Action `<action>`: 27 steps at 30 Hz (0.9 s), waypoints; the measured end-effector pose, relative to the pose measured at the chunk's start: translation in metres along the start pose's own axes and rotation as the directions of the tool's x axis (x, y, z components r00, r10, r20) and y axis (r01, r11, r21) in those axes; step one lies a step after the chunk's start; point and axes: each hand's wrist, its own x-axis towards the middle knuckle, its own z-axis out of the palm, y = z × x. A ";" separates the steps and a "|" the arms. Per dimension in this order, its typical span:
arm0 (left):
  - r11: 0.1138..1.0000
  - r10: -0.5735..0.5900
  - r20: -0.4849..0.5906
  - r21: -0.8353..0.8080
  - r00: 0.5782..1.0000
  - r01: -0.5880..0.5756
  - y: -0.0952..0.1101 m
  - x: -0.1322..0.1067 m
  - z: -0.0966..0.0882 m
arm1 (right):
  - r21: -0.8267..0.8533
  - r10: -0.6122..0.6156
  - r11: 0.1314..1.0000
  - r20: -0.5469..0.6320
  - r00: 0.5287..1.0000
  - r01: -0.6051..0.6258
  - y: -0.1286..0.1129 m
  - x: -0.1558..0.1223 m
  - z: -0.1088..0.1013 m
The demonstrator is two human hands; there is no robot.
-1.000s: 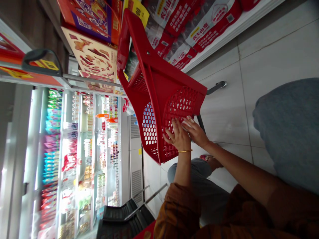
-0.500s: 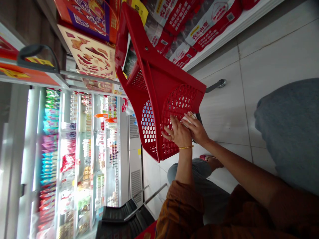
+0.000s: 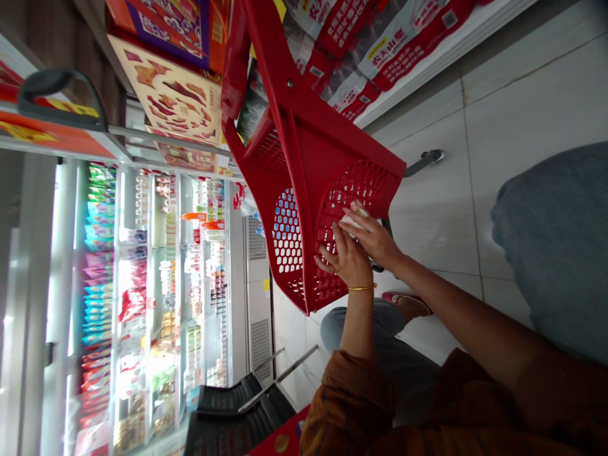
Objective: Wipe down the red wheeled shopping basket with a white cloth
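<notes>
A red plastic shopping basket (image 3: 304,164) with mesh walls is tipped up in front of me. My left hand (image 3: 349,263), with a gold bangle on the wrist, lies against the mesh wall near its lower end, fingers laid out on it. My right hand (image 3: 377,240) reaches in just beside it. It presses a small white cloth or wipe (image 3: 352,220) onto the same mesh wall. The two hands touch each other. Most of the white piece is hidden under my fingers.
A lit chiller (image 3: 142,285) full of packaged goods runs along one side. Packs of bottled water (image 3: 380,44) and printed boxes (image 3: 175,95) sit on low shelves behind the basket. Stacked black baskets (image 3: 237,405), my sandalled foot (image 3: 408,301) and a grey fabric mass (image 3: 555,247) are on the tiled floor.
My right hand has slid the white piece a little further along the mesh wall. The left hand shifted with it, and the basket has tilted slightly in view.
</notes>
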 end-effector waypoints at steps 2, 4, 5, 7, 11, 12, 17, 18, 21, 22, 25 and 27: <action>1.000 -0.011 0.000 0.021 1.000 0.011 -0.001 -0.003 0.000 | 0.006 -0.042 0.999 0.013 0.999 0.042 -0.003 0.008 -0.005; 0.999 -0.023 0.007 0.042 1.000 0.023 -0.003 -0.005 0.000 | 0.009 -0.075 0.997 0.003 0.997 0.075 -0.008 0.018 -0.010; 0.998 -0.029 0.010 0.049 1.000 0.028 -0.004 -0.006 0.000 | 0.011 -0.086 0.996 -0.004 0.996 0.086 -0.012 0.023 -0.012; 0.998 -0.042 0.013 0.056 0.999 0.041 -0.007 -0.008 0.002 | 0.021 -0.112 0.994 -0.003 0.994 0.112 -0.020 0.033 -0.013; 0.996 -0.061 0.010 0.065 0.998 0.060 -0.012 -0.012 0.002 | 0.038 -0.155 0.988 0.080 0.985 0.152 -0.036 0.046 -0.008; 0.996 -0.061 0.007 0.067 0.998 0.060 -0.012 -0.014 0.001 | 0.038 -0.157 0.987 0.110 0.982 0.153 -0.039 0.048 -0.006; 0.995 -0.071 -0.035 0.064 0.997 0.073 -0.006 -0.022 -0.005 | 0.037 -0.188 0.982 0.255 0.948 0.185 -0.045 0.047 0.000; 0.995 -0.076 -0.047 0.059 0.996 0.079 -0.006 -0.023 -0.006 | 0.036 -0.193 0.981 0.277 0.941 0.190 -0.045 0.046 0.001; 0.997 -0.072 -0.036 0.039 0.997 0.074 -0.007 -0.027 -0.008 | 0.023 -0.185 0.982 0.313 0.932 0.187 -0.043 0.042 0.003; 0.998 -0.063 -0.017 0.030 0.998 0.063 -0.009 -0.028 -0.008 | 0.016 -0.180 0.983 0.320 0.930 0.185 -0.042 0.041 0.004; 1.000 -0.022 0.028 0.003 0.999 0.022 -0.013 -0.030 -0.010 | 0.000 -0.180 0.981 0.334 0.925 0.191 -0.041 0.035 0.006; 1.000 -0.008 0.021 -0.010 1.000 0.008 -0.014 -0.031 -0.010 | -0.007 -0.193 0.978 0.326 0.925 0.206 -0.039 0.031 0.008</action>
